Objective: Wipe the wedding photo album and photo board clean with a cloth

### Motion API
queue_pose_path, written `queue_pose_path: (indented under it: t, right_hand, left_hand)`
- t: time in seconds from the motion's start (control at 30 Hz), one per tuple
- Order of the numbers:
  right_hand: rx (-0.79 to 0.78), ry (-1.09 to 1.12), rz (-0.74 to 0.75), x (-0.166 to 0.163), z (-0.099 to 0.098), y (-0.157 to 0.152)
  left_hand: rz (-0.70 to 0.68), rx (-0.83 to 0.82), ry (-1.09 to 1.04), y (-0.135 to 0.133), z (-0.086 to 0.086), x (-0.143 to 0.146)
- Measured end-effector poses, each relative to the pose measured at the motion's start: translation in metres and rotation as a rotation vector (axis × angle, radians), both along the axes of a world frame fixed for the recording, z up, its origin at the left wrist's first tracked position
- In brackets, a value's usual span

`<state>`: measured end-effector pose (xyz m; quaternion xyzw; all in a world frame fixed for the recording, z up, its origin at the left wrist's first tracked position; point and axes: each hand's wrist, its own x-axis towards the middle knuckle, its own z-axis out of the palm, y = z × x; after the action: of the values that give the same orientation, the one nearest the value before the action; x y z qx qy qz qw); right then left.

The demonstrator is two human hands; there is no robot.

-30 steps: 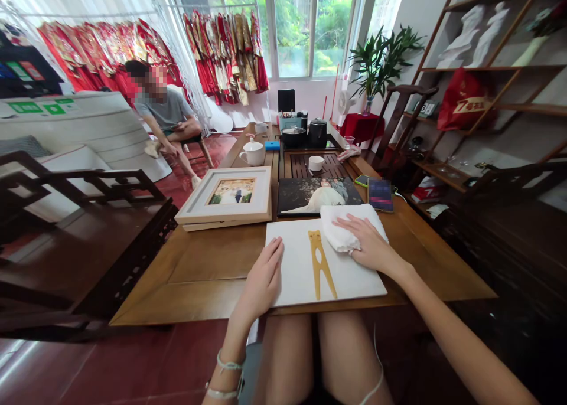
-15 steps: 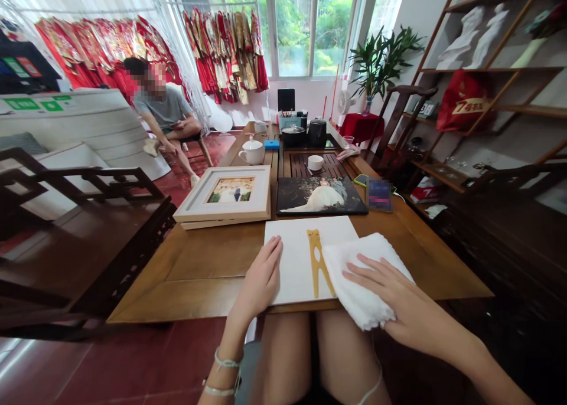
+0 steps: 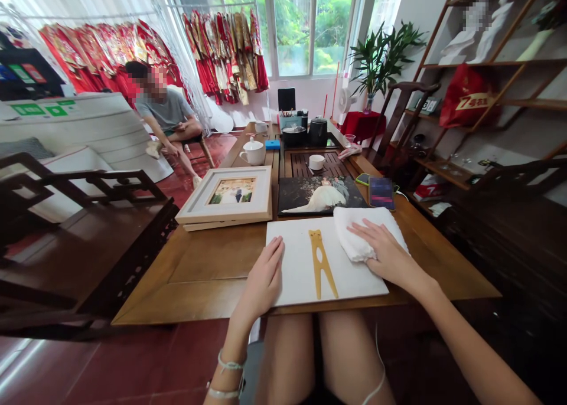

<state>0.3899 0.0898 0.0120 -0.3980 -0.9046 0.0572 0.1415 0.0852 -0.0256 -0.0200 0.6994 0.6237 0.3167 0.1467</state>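
Observation:
A white board (image 3: 301, 269) lies face down at the near edge of the wooden table (image 3: 208, 269), with a yellow-brown easel stand (image 3: 322, 263) down its middle. My left hand (image 3: 262, 278) rests flat on the board's left edge, fingers stretched out. My right hand (image 3: 384, 251) presses flat on a white cloth (image 3: 361, 228) at the board's upper right corner.
Behind the board lie a dark wedding photo (image 3: 319, 195), a wood-framed picture (image 3: 228, 197) and a phone (image 3: 381, 192). A tea tray with cup (image 3: 316, 162), teapot (image 3: 253, 151) and kettle stands further back. A person sits at far left. Dark wooden chairs flank the table.
My right hand has slid the cloth from the board's near right corner back up to its far right corner. The left hand has stayed put.

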Motion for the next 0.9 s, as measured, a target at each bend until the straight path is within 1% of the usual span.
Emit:
queue_pose_path:
  t: [0.13, 0.27, 0.33, 0.4, 0.5, 0.57, 0.67, 0.73, 0.8, 0.9]
  right_hand:
    - [0.027, 0.0, 0.069, 0.019, -0.002, -0.045]
    - [0.023, -0.03, 0.156, 0.037, 0.004, -0.094]
    - [-0.001, -0.047, 0.182, 0.044, 0.009, -0.108]
    - [-0.038, -0.047, 0.182, 0.049, 0.013, -0.112]
    - [-0.124, -0.014, 0.158, 0.05, 0.017, -0.097]
    - [-0.175, 0.027, 0.137, 0.046, 0.017, -0.076]
    - [-0.201, 0.085, 0.119, 0.031, 0.015, -0.038]
    - [-0.189, 0.095, 0.111, 0.018, 0.014, -0.014]
    - [-0.15, 0.079, 0.09, 0.004, 0.012, 0.004]
    - [-0.056, 0.04, 0.025, -0.012, 0.006, 0.012]
  left_hand:
    - [-0.002, -0.001, 0.012, 0.0, 0.0, 0.001]
    - [-0.007, 0.005, 0.023, 0.0, -0.001, 0.001]
    - [-0.009, 0.017, 0.016, 0.0, -0.002, 0.0]
    - [-0.007, 0.027, 0.007, 0.0, -0.002, 0.0]
    - [-0.004, 0.033, -0.001, 0.001, -0.002, 0.001]
    - [-0.009, 0.031, -0.001, 0.001, -0.002, 0.0]
    - [-0.014, 0.033, 0.003, 0.0, -0.002, -0.001]
    - [-0.016, 0.035, 0.007, 0.0, -0.002, -0.001]
    - [-0.021, 0.036, 0.011, 0.0, -0.002, -0.001]
    - [-0.02, 0.031, 0.014, 0.0, -0.003, -0.001]
